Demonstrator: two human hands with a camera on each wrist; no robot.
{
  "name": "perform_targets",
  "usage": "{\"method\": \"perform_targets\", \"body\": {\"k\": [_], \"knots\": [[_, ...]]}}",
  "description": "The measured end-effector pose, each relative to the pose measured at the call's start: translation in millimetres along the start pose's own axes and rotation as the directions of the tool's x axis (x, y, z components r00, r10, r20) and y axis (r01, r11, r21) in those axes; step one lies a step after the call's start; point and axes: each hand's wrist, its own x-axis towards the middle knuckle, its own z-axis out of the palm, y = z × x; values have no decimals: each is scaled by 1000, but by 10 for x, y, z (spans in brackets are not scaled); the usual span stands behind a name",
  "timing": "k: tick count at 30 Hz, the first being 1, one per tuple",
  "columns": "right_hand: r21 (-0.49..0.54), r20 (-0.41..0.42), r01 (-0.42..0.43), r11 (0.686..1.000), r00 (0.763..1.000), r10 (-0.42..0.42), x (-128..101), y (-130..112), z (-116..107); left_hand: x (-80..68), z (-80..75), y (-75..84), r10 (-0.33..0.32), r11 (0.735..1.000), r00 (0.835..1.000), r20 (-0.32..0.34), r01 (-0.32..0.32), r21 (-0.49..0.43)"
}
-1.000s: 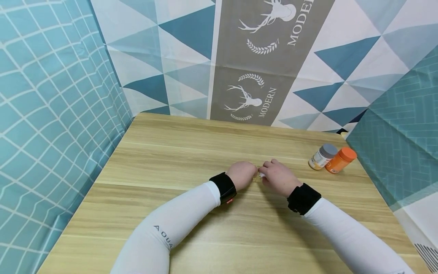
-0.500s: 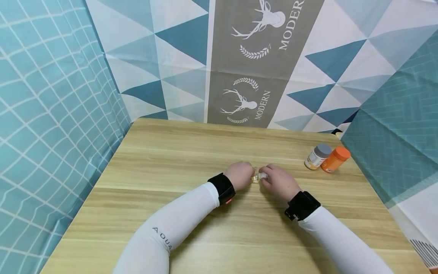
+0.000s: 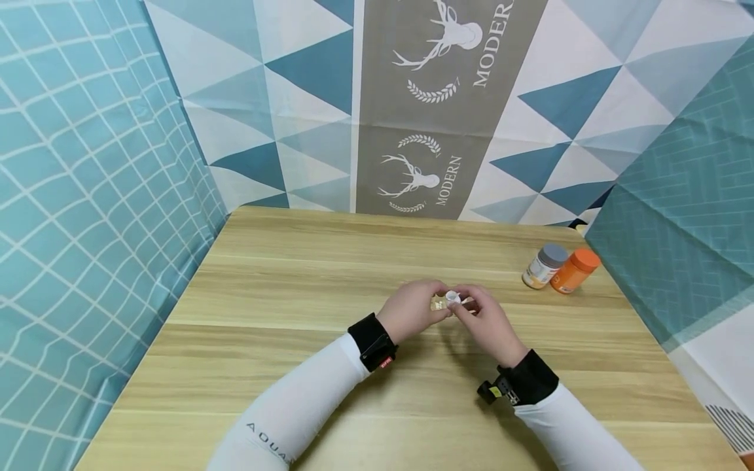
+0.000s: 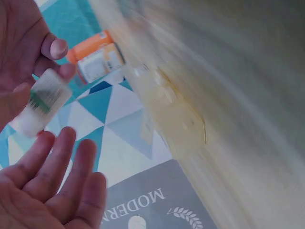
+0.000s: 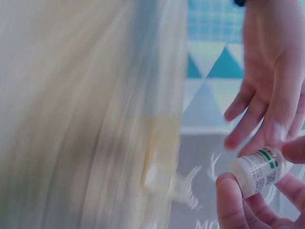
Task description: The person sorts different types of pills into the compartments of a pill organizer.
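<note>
**Small white vial lifted between both hands above the worktop**

Nearest the camera, two white-sleeved forearms with dark wrist straps met over the middle of the worktop. The right hand had its grip clamped on a small white vial: in the right wrist view the thumb and fingertips pinched the vial round its body. The left hand lay just beside it with its grip apart, fingers straight and spread under the vial, near it but, as far as could be seen, not closed on it.

By the look of it the vial was already picked up and held clear of the wooden surface, so the lifting was done; what was left seemed to be whatever was meant for the cupped left palm, and nothing showed in that palm yet. Whether the vial was capped or open could not be told.

In the head view a round white end of the vial faced up toward the camera, its long axis roughly upright. In the wrist views it ran slantwise, at an angle to the left fingers; both views were blurred.

Farther off, at the right rear, a grey-capped bottle and an orange bottle stood touching, well apart from the hands. Behind hung a patterned cloth.
</note>
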Motion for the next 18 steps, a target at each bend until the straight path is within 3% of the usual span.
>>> {"method": "perform_targets", "body": {"k": [2, 5, 8, 13, 16, 18], "knots": [[129, 2, -10, 992, 1000, 10, -26, -74, 36, -57, -14, 8, -19, 998, 1000, -23, 18, -65], [296, 28, -35, 955, 999, 27, -48, -149, 101, -129, -25, -3, -43, 989, 998, -54, 35, -147], [339, 50, -68, 938, 997, 54, -53, -190, 154, -191, -38, -28, -72, 978, 994, -77, 55, -200], [191, 18, -140, 971, 990, 139, -15, -169, 94, -238, -61, -97, -99, 971, 990, -102, 73, -229], [8, -17, -164, 986, 986, 164, 54, -94, -28, -238, -79, -137, -96, 969, 988, -124, 65, -237], [-159, -14, -167, 973, 986, 167, 123, -13, -102, -245, -87, -161, -97, 968, 986, -136, 62, -244]]}}
